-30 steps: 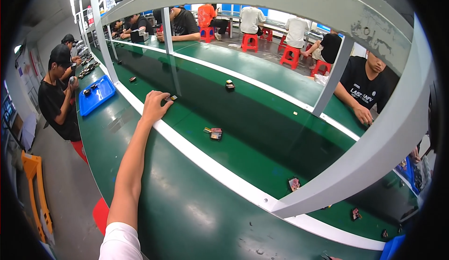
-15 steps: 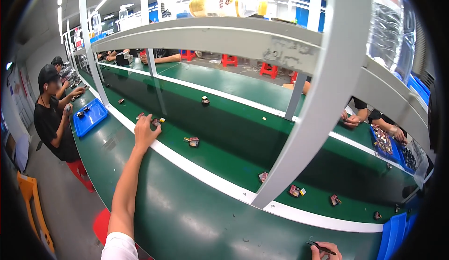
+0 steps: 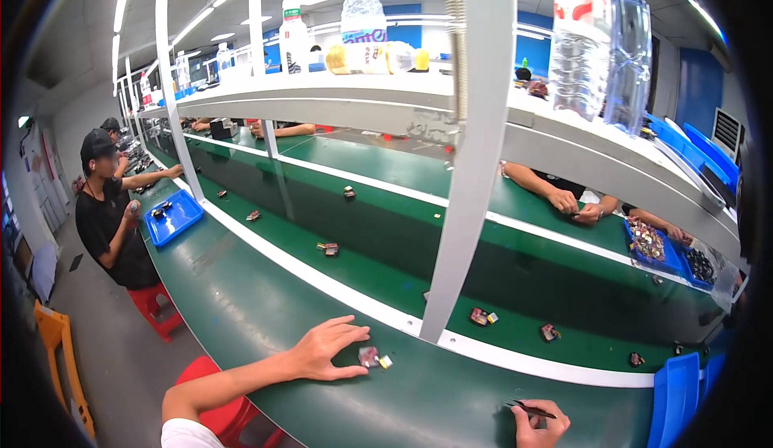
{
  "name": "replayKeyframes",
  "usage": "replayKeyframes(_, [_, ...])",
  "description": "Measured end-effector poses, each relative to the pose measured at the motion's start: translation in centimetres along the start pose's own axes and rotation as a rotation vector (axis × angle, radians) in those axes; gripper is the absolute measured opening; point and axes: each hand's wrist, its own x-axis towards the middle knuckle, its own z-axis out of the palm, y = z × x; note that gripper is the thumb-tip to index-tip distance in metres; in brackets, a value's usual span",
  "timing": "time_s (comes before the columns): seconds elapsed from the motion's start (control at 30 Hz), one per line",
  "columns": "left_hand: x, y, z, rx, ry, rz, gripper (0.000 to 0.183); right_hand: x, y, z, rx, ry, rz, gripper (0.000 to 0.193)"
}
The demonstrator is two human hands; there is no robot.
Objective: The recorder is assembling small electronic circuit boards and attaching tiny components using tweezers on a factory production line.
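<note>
My left hand [image 3: 330,350] is over the near green tabletop, thumb and fingers spread apart. Just beyond its fingertips lies a small dark-reddish electronic part [image 3: 369,357] with a pale yellow-white piece at its side, slightly blurred. Nothing shows gripped in that hand. Lower right, my right hand [image 3: 541,424] is closed around black tweezers [image 3: 535,410], their thin tips pointing left above the tabletop. Similar small parts lie on the green belt beyond the white rail, among them one part [image 3: 328,249] at the middle and another [image 3: 483,317] right of the post.
A grey-white post [image 3: 467,174] rises from the white rail [image 3: 322,277] and meets a shelf carrying bottles [image 3: 581,45]. Blue trays [image 3: 675,400] stand at the right edge. At the left, a co-worker [image 3: 109,218] sits by a blue tray [image 3: 175,219]. Other people's hands [image 3: 576,206] work across the belt.
My left hand has come back from the belt to the near tabletop with a small part and has opened beside it. The view has shifted; my right hand still holds the tweezers.
</note>
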Motion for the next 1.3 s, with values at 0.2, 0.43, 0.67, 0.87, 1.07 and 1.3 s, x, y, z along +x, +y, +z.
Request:
replayKeyframes(0.2, [4.3,-8.1,-0.1,0.298,0.281,-0.255,0.032,0.0,0.0,-0.1,0.098,0.053,0.151,0.015])
replayKeyframes(0.43, [3.6,-20.6,-0.1,0.551,-0.007,-0.750,0.059,-0.2,2.0,0.4,0.158,0.072,0.326,0.016])
replayKeyframes(0.67, [3.8,-22.8,-1.2,0.417,0.033,-0.801,0.036,-0.2,2.5,0.2,0.106,0.062,0.245,0.017])
replayKeyframes(0.87, [4.0,-24.4,-1.7,0.371,-0.012,-0.871,0.041,0.3,1.7,-0.1,0.113,0.037,0.369,0.016])
replayKeyframes(1.07, [3.3,-26.2,-1.5,0.396,0.139,-0.822,0.050,0.2,2.2,0.0,0.144,0.043,0.343,0.016])
replayKeyframes(1.3, [3.0,-25.7,-2.0,0.381,0.006,-0.849,0.041,0.2,2.4,0.2,0.208,0.061,0.391,0.015])
